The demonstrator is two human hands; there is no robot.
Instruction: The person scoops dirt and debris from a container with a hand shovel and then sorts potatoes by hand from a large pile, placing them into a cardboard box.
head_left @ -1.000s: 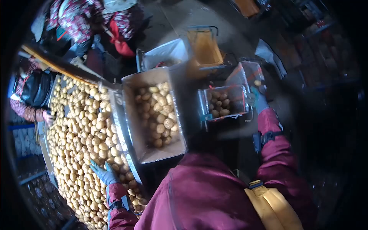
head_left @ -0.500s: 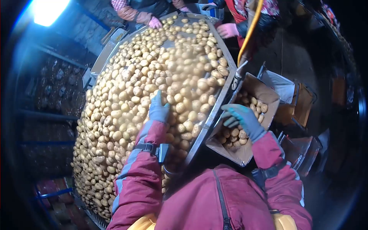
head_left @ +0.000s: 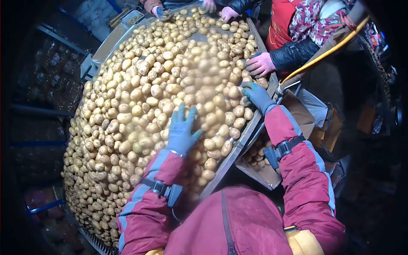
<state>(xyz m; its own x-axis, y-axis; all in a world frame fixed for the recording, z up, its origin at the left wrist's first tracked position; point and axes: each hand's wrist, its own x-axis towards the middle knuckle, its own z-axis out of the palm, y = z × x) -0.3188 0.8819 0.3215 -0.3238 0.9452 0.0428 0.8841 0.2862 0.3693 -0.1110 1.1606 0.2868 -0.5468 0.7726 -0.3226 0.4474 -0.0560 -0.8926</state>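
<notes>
Right grip (head_left: 257, 97) — from over carton (head_left: 262, 175) to heaped potatoes (head_left: 127, 111).

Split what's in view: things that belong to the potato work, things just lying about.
In the job:
potatoes
left hand
right hand
table
carton of potatoes

Seemingly just lying about, untouched:
tan bin
white bin

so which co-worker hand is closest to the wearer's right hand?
The pink-gloved hand reaching over the table's metal rim, just beyond the wearer's right hand. The other co-worker hands are all at the table's far end.
</notes>
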